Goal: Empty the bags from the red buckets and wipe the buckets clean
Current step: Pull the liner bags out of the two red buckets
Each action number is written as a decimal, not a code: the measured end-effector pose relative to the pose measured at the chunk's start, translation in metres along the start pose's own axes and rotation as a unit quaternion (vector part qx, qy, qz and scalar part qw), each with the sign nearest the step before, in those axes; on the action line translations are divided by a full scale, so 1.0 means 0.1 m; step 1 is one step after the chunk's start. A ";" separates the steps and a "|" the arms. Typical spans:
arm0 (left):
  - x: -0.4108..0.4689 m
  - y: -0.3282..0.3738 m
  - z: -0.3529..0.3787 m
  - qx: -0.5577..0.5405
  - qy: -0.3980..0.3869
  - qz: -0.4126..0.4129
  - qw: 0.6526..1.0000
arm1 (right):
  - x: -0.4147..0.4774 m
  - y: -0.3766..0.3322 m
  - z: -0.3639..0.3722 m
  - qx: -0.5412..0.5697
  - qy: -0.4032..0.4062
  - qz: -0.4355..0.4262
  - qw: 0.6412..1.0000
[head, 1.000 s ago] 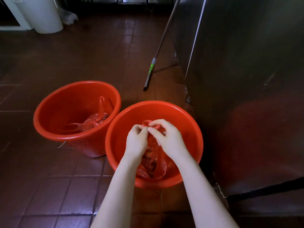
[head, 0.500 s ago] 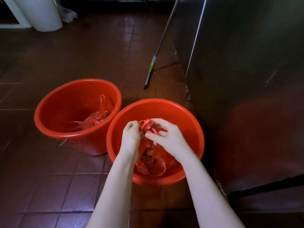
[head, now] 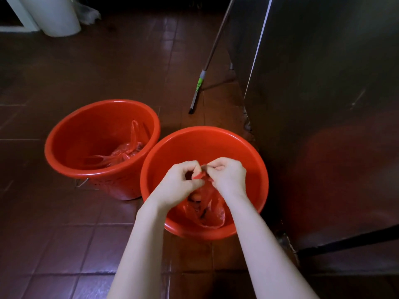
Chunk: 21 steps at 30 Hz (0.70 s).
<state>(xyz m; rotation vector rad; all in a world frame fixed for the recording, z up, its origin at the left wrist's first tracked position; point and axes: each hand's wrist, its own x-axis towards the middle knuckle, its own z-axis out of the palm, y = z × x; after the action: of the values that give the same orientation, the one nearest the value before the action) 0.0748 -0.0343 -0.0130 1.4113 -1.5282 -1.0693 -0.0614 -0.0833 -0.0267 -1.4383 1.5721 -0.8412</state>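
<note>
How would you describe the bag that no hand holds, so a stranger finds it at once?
On the floor left of the tall steel cabinet, find the red bucket farther from it. The bag lies inside. Unlike the other bag, which the left hand and right hand pinch, nobody touches it, and one handle loop stands upright.

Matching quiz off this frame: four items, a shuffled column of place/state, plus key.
Items
1. right-bucket bag
2. left-bucket bag
3. pole
4. white bin

Place/state
A. slanted, lower end on the floor tiles
B. stands at the far left, at the back
C. pinched by left hand and right hand
D. lies untouched in its bucket

Pairs: 1-C, 2-D, 3-A, 4-B
</note>
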 end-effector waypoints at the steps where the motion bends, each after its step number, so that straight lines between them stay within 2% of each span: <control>1: 0.01 -0.03 -0.01 0.065 0.019 0.028 0.997 | 0.00 0.02 -0.01 -0.017 -0.026 0.006 1.000; 2: 0.01 -0.07 -0.03 0.111 0.035 0.048 0.992 | -0.01 0.02 -0.02 -0.033 -0.050 0.005 0.998; 4: 0.05 -0.10 -0.06 0.123 0.056 0.062 0.989 | 0.00 0.02 -0.04 -0.048 -0.085 -0.012 0.995; 7: 0.05 -0.11 -0.04 0.041 0.075 0.050 0.995 | -0.02 0.00 -0.10 -0.013 -0.164 -0.024 0.986; 10: 0.07 -0.11 -0.05 -0.016 0.114 0.008 0.993 | -0.06 -0.04 -0.15 0.078 -0.243 0.010 0.967; 12: 0.08 -0.10 -0.06 -0.050 0.137 -0.024 0.989 | -0.07 -0.04 -0.18 0.099 -0.274 0.019 0.957; 13: 0.09 -0.09 -0.05 -0.068 0.148 -0.040 0.986 | -0.07 -0.02 -0.18 0.068 -0.274 -0.010 0.959; 15: 0.10 -0.06 -0.02 -0.101 0.163 -0.067 0.979 | -0.08 0.00 -0.15 -0.010 -0.225 -0.095 0.970; 17: 0.10 -0.03 0.00 -0.132 0.166 -0.082 0.974 | -0.10 0.00 -0.12 -0.018 -0.161 -0.151 0.975; 21: 0.08 -0.04 -0.07 -0.216 0.132 -0.105 0.962 | -0.12 0.01 -0.11 -0.026 -0.099 -0.196 0.975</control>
<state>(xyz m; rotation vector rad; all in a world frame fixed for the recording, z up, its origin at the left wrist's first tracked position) 0.0822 -0.0426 -0.0146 1.3564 -0.9011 -1.1983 -0.0715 -0.0715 -0.0211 -1.8454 1.1858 -0.8512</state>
